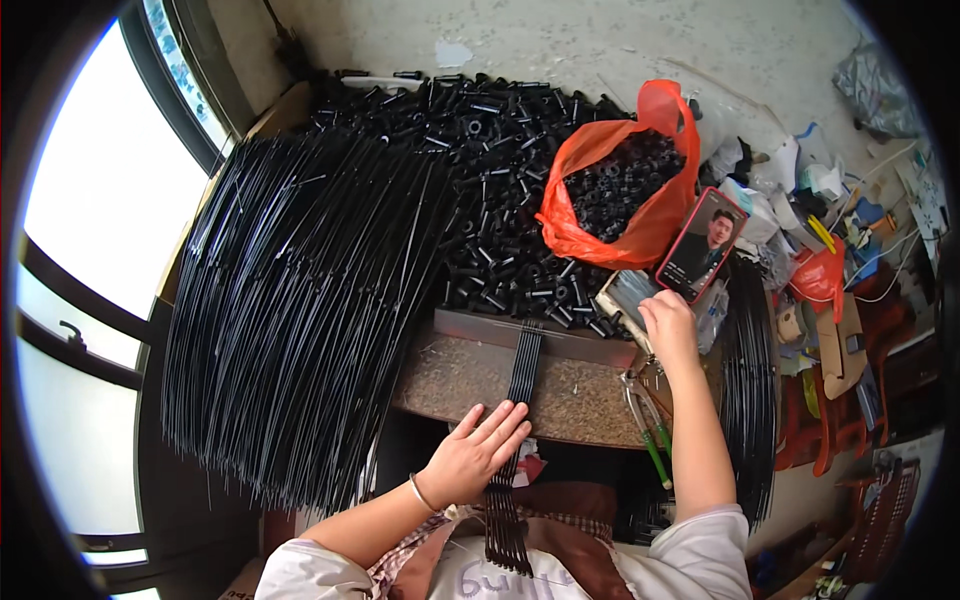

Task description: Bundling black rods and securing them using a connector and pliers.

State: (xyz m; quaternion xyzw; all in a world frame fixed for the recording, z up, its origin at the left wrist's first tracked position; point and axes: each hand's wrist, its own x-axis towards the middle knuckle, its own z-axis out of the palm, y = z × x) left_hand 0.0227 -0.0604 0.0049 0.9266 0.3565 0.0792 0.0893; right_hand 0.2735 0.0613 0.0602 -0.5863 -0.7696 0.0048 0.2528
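Observation:
My left hand [485, 450] lies flat, fingers stretched out, at the edge of a narrow row of thin black rods [527, 365]. The row runs from the metal strip [480, 329] over the table edge down to my lap. My right hand [668, 322] is closed in a pinch, and what its fingers hold, if anything, is too small to see. It is beside a small light-coloured box [612, 301], just below a phone in a red case [690, 262] propped up with a video on its screen.
A large stack of thin black rods [300, 320] fills the left side. Behind the strip lies a heap of black tubular parts [500, 190] with an orange-red plastic bag [575, 240] of small black pieces. Green-handled pliers [655, 455] lie at the table edge, and clutter is at right.

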